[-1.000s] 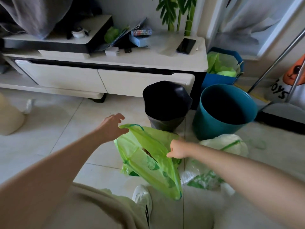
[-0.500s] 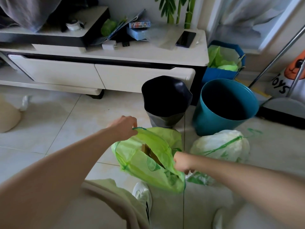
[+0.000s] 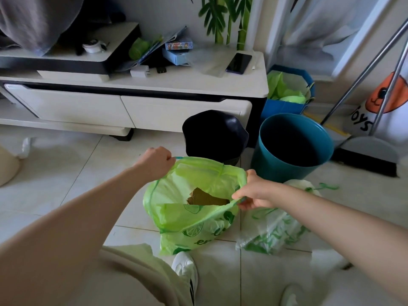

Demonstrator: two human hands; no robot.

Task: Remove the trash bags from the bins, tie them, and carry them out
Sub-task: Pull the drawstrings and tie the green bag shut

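A green trash bag [image 3: 194,219] sits on the tiled floor in front of me, its mouth held wide with brown cardboard showing inside. My left hand [image 3: 155,161] is closed on the drawstring at the bag's far left rim. My right hand [image 3: 254,193] grips the rim at the bag's right side. A clear bag with green print [image 3: 273,230] lies on the floor to the right, under my right forearm. Behind the green bag stand a black bin [image 3: 215,133] and a teal bin [image 3: 293,146], both without liners.
A low white cabinet [image 3: 141,102] runs along the wall, with a phone [image 3: 238,63] on top. A blue bin with a green liner [image 3: 287,93] stands in the corner. A dustpan with metal poles [image 3: 366,151] leans at right. My white shoe [image 3: 185,268] is near the bag.
My left hand has closed on the drawstring and pulled the rim up and left. My right hand shifted right along the rim, spreading the bag's mouth wider.
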